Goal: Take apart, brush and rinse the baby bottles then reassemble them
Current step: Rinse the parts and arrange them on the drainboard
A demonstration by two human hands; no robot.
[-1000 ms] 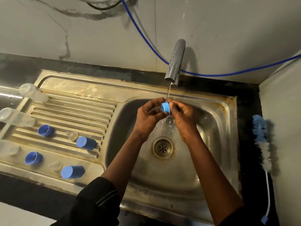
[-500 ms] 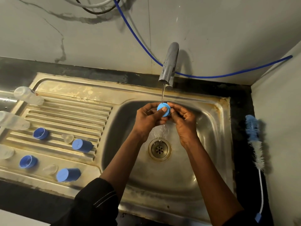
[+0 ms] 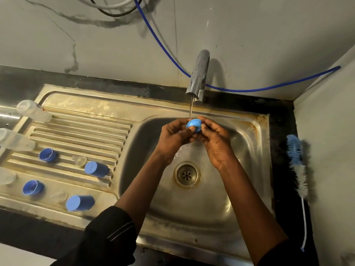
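Both hands were up under the tap, and the small blue plastic bottle ring (image 3: 194,126) sat right between them, over the steel sink basin (image 3: 247,150) and directly beneath the thin stream from the chrome faucet (image 3: 197,75). The left hand (image 3: 173,140) pinched the ring's near edge between thumb and curled fingers. The right hand (image 3: 217,143) pinched the far side with its fingertips, the other fingers tucked in close.

It looked a light, stiff little piece, and wet plastic like that would be slippery. The rim seemed the sensible place to hold, thumb outside and finger inside, so water could run through the middle. If it slipped, it would likely just skitter toward the round drain (image 3: 186,174), with no breakage expected.

Over on the ribbed draining board (image 3: 86,129) lay clear plastic bottle bodies (image 3: 32,113), blue cylindrical caps (image 3: 96,169), two more blue rings (image 3: 48,154) and clear soft teats (image 3: 79,160), all apart. The blue-and-white bristle bottle brush (image 3: 296,166) rested on the dark counter at the right.
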